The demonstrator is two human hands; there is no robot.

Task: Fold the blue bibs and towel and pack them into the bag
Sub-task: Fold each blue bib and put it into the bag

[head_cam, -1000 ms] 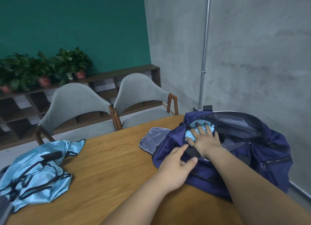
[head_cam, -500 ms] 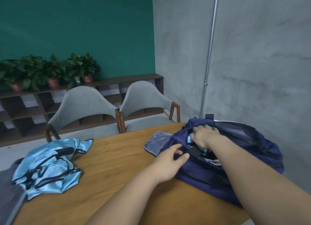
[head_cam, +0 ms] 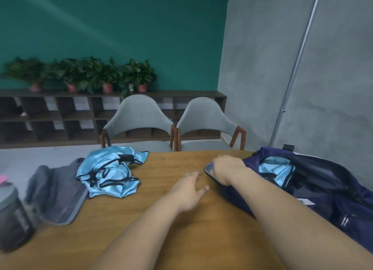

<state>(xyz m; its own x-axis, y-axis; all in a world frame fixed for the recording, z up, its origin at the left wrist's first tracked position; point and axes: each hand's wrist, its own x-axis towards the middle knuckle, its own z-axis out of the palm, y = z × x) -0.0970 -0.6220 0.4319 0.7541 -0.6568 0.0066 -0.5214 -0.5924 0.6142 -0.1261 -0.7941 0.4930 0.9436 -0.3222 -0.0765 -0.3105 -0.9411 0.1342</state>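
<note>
Bag point(head_cam: 343, 199) flap gripped by right hand point(head_cam: 227, 169), seemingly to keep the mouth open; left hand point(head_cam: 188, 191) relaxed, empty, above tabletop point(head_cam: 121, 219), crumpled bibs point(head_cam: 109, 173) likely next.

Pulled right hand point(head_cam: 226, 168) out of bag point(head_cam: 333, 191), gripped flap point(head_cam: 209, 167) instead; lifted left hand point(head_cam: 188, 192) off bag, spread open over worktop point(head_cam: 113, 219).

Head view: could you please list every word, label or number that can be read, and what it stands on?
No text can be read.
White label on the navy bag: print too blurred.
White marks lower on the bag: too small to tell.
Pale lettering on the grey bottle: blurred.
</note>
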